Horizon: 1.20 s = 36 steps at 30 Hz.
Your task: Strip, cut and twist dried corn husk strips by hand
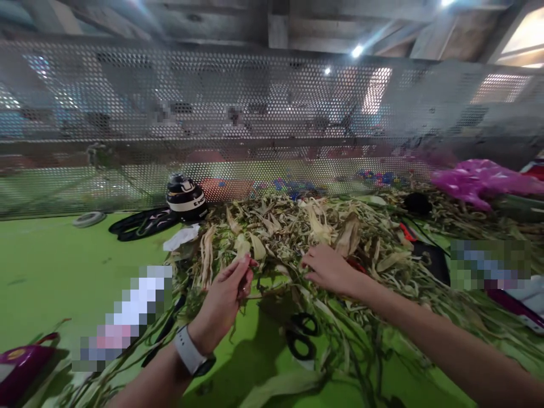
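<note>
Amid husks (315,221) | left hand (226,290) pinched, right hand (328,270) curled, contents unclear | scissors (302,333): blades indistinct

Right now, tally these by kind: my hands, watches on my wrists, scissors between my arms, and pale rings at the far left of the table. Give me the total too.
Hands: 2, the left hand and right hand
Watches: 1, the watch on the left wrist
Scissors: 1 pair, the scissors
Rings: 1, the pale ring
Total: 5
</note>
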Each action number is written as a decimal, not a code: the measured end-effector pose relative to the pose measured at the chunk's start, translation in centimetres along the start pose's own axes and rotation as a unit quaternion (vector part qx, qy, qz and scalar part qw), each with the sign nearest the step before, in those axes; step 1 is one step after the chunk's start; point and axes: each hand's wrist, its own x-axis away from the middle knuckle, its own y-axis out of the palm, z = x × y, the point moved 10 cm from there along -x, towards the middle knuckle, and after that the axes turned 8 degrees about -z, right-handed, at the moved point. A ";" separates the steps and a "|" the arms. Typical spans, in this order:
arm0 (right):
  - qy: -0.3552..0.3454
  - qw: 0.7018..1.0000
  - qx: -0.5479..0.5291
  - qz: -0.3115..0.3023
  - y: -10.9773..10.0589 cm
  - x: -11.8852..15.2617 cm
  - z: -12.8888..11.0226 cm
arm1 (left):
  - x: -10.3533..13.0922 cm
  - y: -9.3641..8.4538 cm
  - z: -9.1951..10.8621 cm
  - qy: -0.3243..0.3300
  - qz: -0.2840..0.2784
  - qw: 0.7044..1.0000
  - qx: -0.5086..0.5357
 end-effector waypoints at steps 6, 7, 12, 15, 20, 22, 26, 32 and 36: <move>-0.017 0.997 -0.080 -0.013 -1.0 -0.4 -0.2 | 0.5 0.5 -0.3 -0.040 -0.014 0.999 -0.024; -0.017 0.994 -0.106 -0.014 -1.7 -0.3 0.1 | 0.5 0.4 -0.2 -0.040 -0.014 0.999 -0.031; -0.002 0.953 -0.300 -0.043 -3.1 0.1 0.9 | 0.3 0.3 -0.4 -0.032 -0.019 0.999 -0.034; 0.009 0.895 -0.443 -0.051 -3.7 0.4 0.3 | 0.6 0.8 -0.6 -0.036 -0.033 0.998 -0.026; -0.040 0.895 -0.442 -0.039 -7.0 0.6 -2.7 | 1.3 1.6 0.1 -0.045 -0.026 0.998 0.028; -0.063 0.901 -0.427 -0.045 -7.5 0.4 -4.1 | 1.2 2.3 0.8 -0.037 -0.042 0.998 0.027; -0.107 0.901 -0.418 -0.049 -7.1 -0.4 -6.6 | 0.5 4.2 1.3 -0.032 -0.107 0.994 0.014; -0.104 0.906 -0.409 -0.026 -6.8 -1.1 -7.2 | 0.5 6.4 -0.2 -0.079 -0.178 0.978 0.078; -0.092 0.910 -0.404 -0.014 -6.5 -1.2 -5.8 | 1.2 6.6 -0.9 -0.119 -0.193 0.970 0.092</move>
